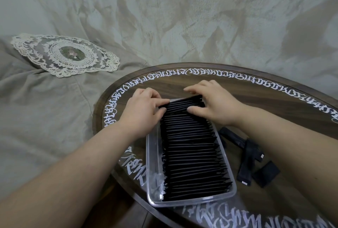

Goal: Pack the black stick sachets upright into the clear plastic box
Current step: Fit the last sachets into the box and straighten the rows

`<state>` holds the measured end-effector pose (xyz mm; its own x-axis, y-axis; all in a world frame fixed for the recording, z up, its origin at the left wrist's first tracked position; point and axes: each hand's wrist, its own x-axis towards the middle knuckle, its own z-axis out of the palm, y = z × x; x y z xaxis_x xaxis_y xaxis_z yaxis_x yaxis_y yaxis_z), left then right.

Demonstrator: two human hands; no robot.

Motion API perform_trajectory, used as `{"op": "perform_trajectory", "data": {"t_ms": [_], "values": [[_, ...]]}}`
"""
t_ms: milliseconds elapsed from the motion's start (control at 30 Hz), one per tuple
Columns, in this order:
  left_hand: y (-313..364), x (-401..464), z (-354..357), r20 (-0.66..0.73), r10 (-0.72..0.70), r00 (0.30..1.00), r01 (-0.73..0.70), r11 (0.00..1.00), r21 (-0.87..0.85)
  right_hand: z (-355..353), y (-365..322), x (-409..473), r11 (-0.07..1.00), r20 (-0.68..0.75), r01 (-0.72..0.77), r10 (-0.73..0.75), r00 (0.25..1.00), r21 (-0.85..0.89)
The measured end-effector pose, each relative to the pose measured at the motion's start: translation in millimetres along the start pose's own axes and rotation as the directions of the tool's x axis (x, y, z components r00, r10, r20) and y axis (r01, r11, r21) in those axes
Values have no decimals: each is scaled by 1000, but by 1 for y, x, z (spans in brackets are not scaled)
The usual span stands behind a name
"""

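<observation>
Two bare forearms come in from the lower corners of the frame and meet over a clear plastic box (152, 162) that sits lengthwise on a round dark wooden table (259, 103) with white script lettering around its rim. Black stick sachets (193, 152) stand on edge in the box, packed in one long row that runs from its near end at the bottom centre of the frame to its far end at the middle, with a narrow bare strip of box floor showing along the row's left side. Both hands work at the far end of that row. On the left of the box, the left hand (141, 110) has its fingers curled over the last few sachets, thumb and fingertips pinching their left edge. On the right, the right hand (213, 102) lies with fingers spread over the far end of the pack and its thumb pressed against the sachet tops, gripping their right edge. Lower right of the frame, a few loose sachets (247, 158) lie flat on the table just beside the box. Grey-green crumpled fabric (45, 118) fills the background, and a lace doily (67, 54) rests on it at the upper left.
</observation>
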<state>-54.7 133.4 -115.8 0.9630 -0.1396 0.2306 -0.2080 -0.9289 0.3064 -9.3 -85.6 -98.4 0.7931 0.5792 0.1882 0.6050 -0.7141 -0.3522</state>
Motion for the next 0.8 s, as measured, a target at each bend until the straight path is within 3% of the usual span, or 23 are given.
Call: {"op": "perform_trajectory", "data": {"t_ms": [133, 267, 500, 667, 800], "values": [[-1, -2, 1, -28, 33, 999, -34, 999, -40, -1, 9, -14, 998, -40, 11, -14, 999, -65], [0, -2, 0, 34, 81, 996, -79, 995, -66, 8, 8, -15, 991, -12, 36, -38, 999, -127], [-2, 6, 1, 150, 47, 988, -43, 999, -27, 9, 11, -19, 1000, -140, -15, 12, 990, -24], [6, 8, 2, 179, 54, 982, -50, 998, -24, 8, 13, -15, 985, -34, -15, 9, 999, -171], [6, 4, 2, 147, 70, 987, -60, 996, -71, 7, 13, -14, 997, -111, -48, 41, 993, -58]]}}
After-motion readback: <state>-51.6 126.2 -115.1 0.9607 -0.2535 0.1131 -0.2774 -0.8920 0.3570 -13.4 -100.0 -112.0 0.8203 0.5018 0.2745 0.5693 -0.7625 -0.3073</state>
